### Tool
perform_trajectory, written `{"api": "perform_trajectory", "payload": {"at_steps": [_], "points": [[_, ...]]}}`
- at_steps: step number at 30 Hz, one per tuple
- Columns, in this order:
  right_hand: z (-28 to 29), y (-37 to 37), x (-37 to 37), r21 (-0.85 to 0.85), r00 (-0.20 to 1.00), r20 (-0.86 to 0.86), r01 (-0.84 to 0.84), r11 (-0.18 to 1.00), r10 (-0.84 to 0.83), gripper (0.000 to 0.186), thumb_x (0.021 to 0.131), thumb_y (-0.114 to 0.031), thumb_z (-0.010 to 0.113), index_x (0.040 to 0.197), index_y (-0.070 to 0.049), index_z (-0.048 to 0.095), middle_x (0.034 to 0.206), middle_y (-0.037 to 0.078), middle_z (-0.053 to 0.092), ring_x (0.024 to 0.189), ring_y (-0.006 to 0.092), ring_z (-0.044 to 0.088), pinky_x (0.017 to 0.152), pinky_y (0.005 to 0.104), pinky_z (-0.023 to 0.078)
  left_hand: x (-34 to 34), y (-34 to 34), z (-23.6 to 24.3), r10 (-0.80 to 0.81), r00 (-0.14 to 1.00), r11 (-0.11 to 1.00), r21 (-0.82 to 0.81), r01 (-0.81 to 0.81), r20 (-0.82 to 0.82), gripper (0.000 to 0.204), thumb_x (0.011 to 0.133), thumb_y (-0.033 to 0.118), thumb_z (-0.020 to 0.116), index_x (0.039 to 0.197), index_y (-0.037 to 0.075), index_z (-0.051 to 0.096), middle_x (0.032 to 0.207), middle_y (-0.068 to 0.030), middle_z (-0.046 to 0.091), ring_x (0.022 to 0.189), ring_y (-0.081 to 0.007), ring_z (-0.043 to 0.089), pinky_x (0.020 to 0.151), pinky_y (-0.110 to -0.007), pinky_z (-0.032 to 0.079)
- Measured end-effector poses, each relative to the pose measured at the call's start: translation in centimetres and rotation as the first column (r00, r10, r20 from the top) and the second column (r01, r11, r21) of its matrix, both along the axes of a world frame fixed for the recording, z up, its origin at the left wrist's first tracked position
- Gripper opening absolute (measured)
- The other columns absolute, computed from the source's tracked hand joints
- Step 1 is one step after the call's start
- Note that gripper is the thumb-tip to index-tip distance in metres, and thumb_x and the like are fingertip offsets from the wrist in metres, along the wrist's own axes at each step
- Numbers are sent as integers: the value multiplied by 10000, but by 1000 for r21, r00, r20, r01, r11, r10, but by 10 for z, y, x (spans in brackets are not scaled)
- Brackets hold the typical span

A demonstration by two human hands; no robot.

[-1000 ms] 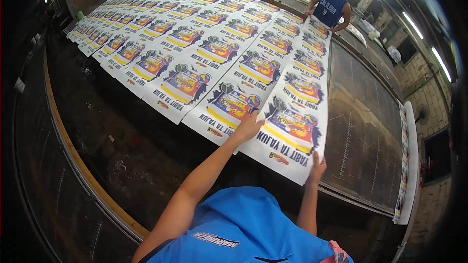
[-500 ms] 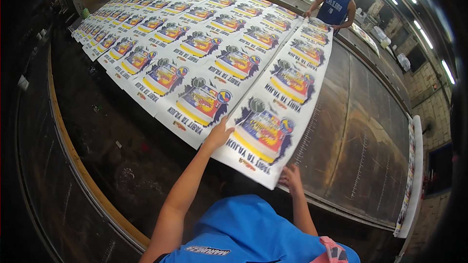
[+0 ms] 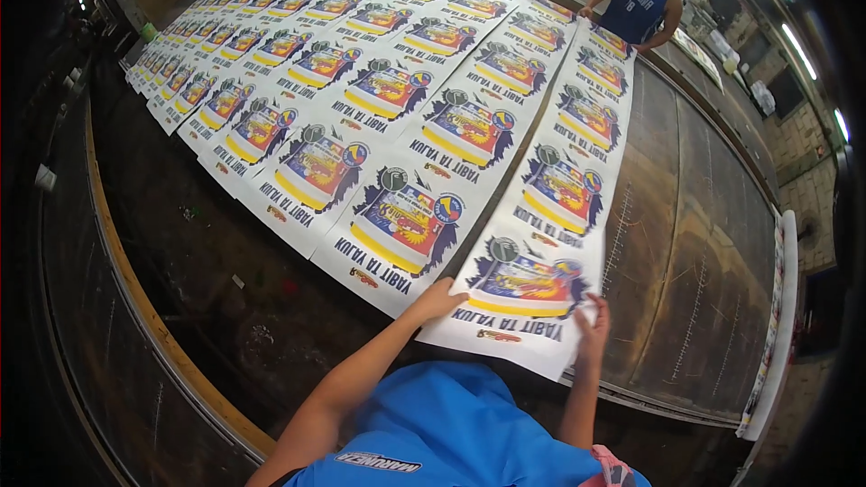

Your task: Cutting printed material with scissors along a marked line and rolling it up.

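Note:
A long white printed strip [image 3: 561, 203] with a repeated colourful design runs from me across the table to a co-worker. My left hand [image 3: 438, 301] is closed on its left edge, close to the near end. On the opposite edge, a little above the near right corner, the fingers of my right hand [image 3: 592, 326] pinch the strip. Its near end hangs slightly past the table's front edge. At the far end the co-worker [image 3: 639, 2], in a blue sleeveless shirt, has both hands at the strip. Left of it lie printed strips [image 3: 390, 131] of the same design, side by side.
The dark, scratched table top [image 3: 690, 243] shows on the right. A white roll [image 3: 778, 325] with printed edges stands along the table's right end. A wooden-edged dark table [image 3: 117, 252] curves along the left, across a dark aisle. Ceiling lamps hang at upper right.
The strip has moved right, widening the dark gap beside the laid strips. My right hand has shifted from the near corner up along the right edge. The view has shifted too.

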State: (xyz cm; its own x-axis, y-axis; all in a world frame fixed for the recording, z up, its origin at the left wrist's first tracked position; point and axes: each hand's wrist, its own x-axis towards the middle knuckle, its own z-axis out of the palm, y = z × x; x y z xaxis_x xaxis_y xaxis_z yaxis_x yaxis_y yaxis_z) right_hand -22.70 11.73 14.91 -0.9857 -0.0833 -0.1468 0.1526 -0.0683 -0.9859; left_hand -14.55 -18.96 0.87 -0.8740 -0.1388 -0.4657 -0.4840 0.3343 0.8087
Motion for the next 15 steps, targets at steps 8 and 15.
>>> {"api": "perform_trajectory", "payload": {"at_steps": [8, 15], "points": [[119, -24, -3, 172, 841, -539, 163, 971, -46, 156, 812, -55, 724, 906, -49, 599, 876, 11, 563, 819, 99, 525, 764, 241, 402, -37, -48, 146, 79, 993, 821, 571, -18, -83, 310, 1009, 232, 588, 1222, 26, 498, 1063, -76, 656, 904, -91, 609, 792, -261, 506], [114, -111, 61, 71, 933, -355, 87, 994, -57, 226, 822, -22, 707, 1024, -30, 605, 933, 14, 578, 855, 112, 537, 820, 250, 400, -9, -162, 177, 52, 931, 966, 254, 44, -361, 349, 1000, 252, 578, 1223, -2, 492, 1152, -172, 629, 1078, -226, 603, 961, -350, 445]]}}
